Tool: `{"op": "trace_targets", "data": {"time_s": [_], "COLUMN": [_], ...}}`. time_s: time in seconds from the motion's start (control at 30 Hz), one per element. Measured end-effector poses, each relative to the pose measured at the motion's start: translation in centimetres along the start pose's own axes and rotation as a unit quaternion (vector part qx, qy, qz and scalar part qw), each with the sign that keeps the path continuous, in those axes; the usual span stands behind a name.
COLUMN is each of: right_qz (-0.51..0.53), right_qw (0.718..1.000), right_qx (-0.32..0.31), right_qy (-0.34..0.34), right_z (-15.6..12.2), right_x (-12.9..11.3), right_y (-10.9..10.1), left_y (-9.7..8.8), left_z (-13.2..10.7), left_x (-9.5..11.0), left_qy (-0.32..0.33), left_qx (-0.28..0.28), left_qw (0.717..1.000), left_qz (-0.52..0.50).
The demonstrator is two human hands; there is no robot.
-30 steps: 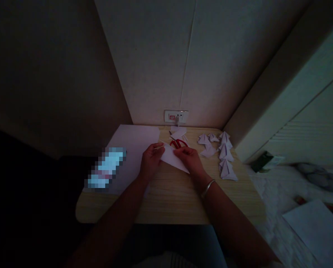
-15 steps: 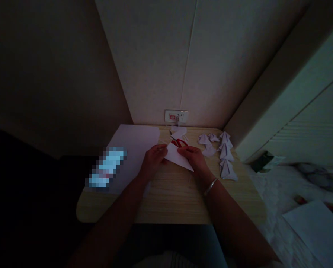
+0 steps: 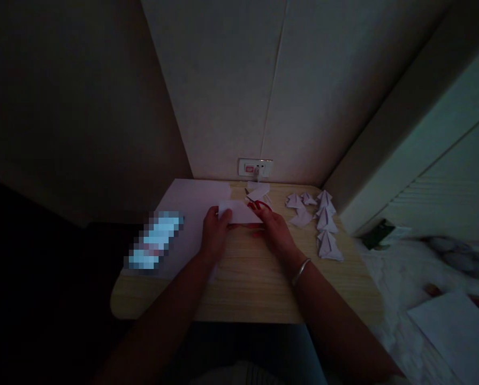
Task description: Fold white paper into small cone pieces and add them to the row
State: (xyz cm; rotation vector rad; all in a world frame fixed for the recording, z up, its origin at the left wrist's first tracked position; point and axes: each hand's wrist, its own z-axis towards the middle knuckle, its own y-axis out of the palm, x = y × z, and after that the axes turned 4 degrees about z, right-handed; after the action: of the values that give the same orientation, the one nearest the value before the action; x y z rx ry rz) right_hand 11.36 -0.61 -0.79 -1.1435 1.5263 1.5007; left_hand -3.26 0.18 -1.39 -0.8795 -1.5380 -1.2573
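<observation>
A folded piece of white paper (image 3: 241,212) is held between my two hands above the wooden table. My left hand (image 3: 216,227) pinches its left end, thumb on top. My right hand (image 3: 274,227) grips the right end, its fingers partly under the paper. Just behind the paper lie scissors with red handles (image 3: 262,204), partly hidden by the paper and my right hand. Beyond them are white paper scraps (image 3: 258,190). Several folded paper pieces shaped like little trees (image 3: 326,219) stand to the right of my right hand.
A large white sheet (image 3: 197,195) lies on the table's left side, with a lit, blurred-out phone (image 3: 154,240) on it. A wall socket (image 3: 255,168) with a plug is behind the table (image 3: 255,289). At right, a bed (image 3: 387,289) holds more paper (image 3: 456,326).
The paper has turned from a slanted, pointed position to lie nearly level between my hands. My left hand has shifted slightly left and down, and the right hand slightly down.
</observation>
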Motion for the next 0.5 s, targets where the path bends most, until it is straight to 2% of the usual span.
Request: {"op": "trace_targets", "data": {"time_s": [0.17,0.37,0.43,0.5], "right_qz": [-0.035,-0.034,-0.057,-0.085], "right_qw": [0.999,0.993,0.993,0.992], "right_qx": [0.003,0.09,0.087,0.072], "right_qy": [-0.014,-0.062,-0.062,-0.061], "right_z": [-0.07,0.44,0.47,0.43], "right_x": [0.17,-0.11,-0.24,-0.35], "right_y": [0.32,-0.47,-0.66,-0.65], "left_y": [0.2,0.09,0.01,-0.07], "left_z": [-0.45,-0.64,-0.54,-0.41], "left_x": [0.32,0.37,0.29,0.25], "left_qy": [-0.013,-0.07,-0.085,-0.076], "left_qx": [-0.025,-0.145,-0.143,-0.114], "left_qw": [1.0,0.987,0.986,0.99], "left_qz": [-0.011,0.003,0.007,0.025]}}
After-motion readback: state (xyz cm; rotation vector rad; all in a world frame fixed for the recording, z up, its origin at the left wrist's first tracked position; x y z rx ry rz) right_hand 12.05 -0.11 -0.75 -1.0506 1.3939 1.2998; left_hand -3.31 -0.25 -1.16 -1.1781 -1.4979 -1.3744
